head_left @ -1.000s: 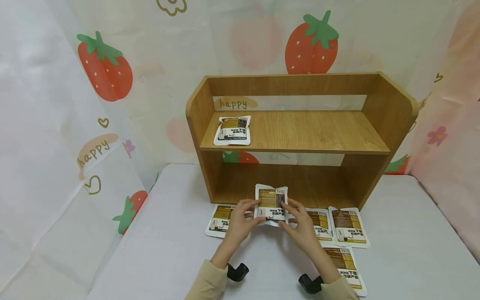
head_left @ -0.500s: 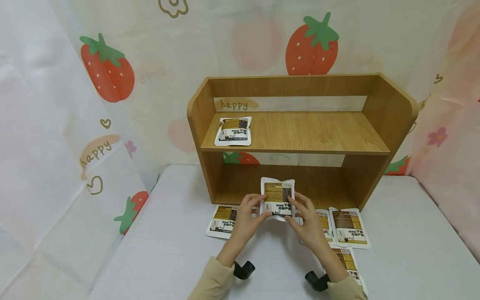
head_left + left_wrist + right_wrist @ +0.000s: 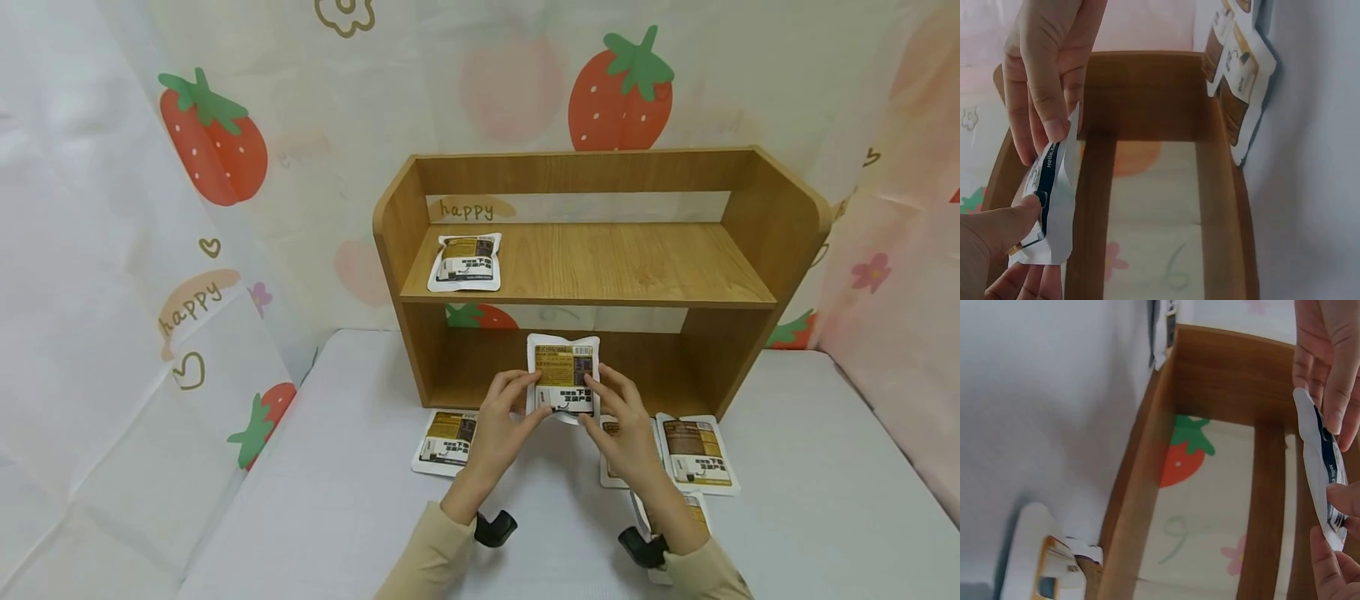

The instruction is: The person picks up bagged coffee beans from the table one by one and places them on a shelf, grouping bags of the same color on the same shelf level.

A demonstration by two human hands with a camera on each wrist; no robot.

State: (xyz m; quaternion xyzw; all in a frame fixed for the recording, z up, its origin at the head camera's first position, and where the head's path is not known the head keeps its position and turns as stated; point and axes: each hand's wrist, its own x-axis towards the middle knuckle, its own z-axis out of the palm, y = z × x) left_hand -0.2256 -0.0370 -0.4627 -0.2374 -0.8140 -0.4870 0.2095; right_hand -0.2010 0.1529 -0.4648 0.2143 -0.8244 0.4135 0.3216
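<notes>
A white-edged, flat food pouch (image 3: 564,377) with a gold and white printed label is held up in front of the lower opening of a wooden shelf unit (image 3: 660,258). My left hand (image 3: 501,421) pinches its left edge, thumb in front. On the opposite edge, my right hand (image 3: 624,427) pinches it the same way. The left wrist view shows the pouch (image 3: 1054,194) nearly edge-on between both hands. In the right wrist view, too, the pouch (image 3: 1322,469) appears from its side, clear of the shelf boards. Its back is hidden in the head view.
A similar pouch (image 3: 465,262) lies at the left end of the upper board. On the white table (image 3: 315,500), one pouch (image 3: 442,442) lies left of my hands. More lie to the right, including one by the shelf's front corner (image 3: 696,454); my right arm partly covers others.
Both hands have raised the pouch and shifted it slightly right, from low before the shelf to in front of its lower opening. The grip on both edges stays the same.
</notes>
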